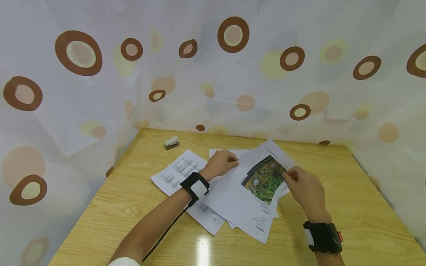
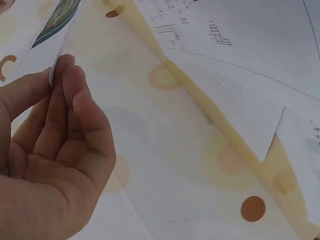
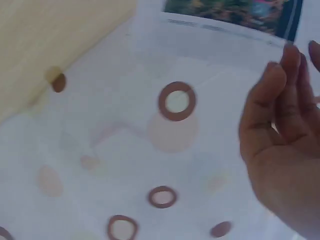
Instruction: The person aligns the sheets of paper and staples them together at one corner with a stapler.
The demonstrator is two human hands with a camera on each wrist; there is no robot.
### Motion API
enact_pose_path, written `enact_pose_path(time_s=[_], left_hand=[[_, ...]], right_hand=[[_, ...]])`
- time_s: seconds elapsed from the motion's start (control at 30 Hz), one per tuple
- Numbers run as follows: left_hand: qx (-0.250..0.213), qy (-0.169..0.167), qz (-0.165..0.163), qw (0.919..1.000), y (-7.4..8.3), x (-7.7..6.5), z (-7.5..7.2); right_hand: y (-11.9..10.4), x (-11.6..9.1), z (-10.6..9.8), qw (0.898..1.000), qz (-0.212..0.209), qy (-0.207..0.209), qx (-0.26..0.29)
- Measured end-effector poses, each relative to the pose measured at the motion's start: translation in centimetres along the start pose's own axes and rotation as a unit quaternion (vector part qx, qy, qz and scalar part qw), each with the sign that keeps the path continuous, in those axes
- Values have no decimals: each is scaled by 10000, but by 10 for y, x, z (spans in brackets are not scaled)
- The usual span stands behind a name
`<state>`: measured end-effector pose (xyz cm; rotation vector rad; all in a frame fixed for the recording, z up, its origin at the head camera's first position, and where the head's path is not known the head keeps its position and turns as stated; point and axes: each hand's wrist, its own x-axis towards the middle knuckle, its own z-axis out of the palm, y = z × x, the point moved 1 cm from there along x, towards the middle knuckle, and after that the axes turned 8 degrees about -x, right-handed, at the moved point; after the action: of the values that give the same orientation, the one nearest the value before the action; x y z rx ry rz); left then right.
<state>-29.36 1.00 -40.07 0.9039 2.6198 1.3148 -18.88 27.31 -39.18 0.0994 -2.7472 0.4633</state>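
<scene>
A printed sheet of paper [image 1: 229,199] with a colour aerial photo is raised at a slant over other papers. My left hand [image 1: 221,162] pinches its left edge between thumb and fingertips, as the left wrist view shows at the sheet's white margin [image 2: 42,55]. At the opposite edge, beside the photo, my right hand [image 1: 306,188] has thumb and forefinger on the paper, which bends there. In the right wrist view the fingertips of that hand [image 3: 285,130] are right at the photo's corner.
Under the raised sheet, text-covered pages [image 1: 179,170] lie fanned out on the wooden table [image 1: 123,207]. A small white and grey stapler [image 1: 171,143] stands near the back left. Behind the table hangs a white curtain [image 1: 199,74] with brown rings. A black cable runs along my left forearm.
</scene>
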Motion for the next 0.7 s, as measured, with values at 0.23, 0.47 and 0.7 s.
enact_pose_path(time_s=[0.23,0.47,0.7], left_hand=[[1019,-546,734,9906,25,-1,16],[1194,-756,1092,9839,38,-7,16],[1031,-876,702,9883,26,-9,-1]], right_hand=[[-55,22,22,9444,-2959,1011,-1017],[-62,25,29,9455,-2951,623,-1230],[-58,32,26,9632,-2499,-6,-990]])
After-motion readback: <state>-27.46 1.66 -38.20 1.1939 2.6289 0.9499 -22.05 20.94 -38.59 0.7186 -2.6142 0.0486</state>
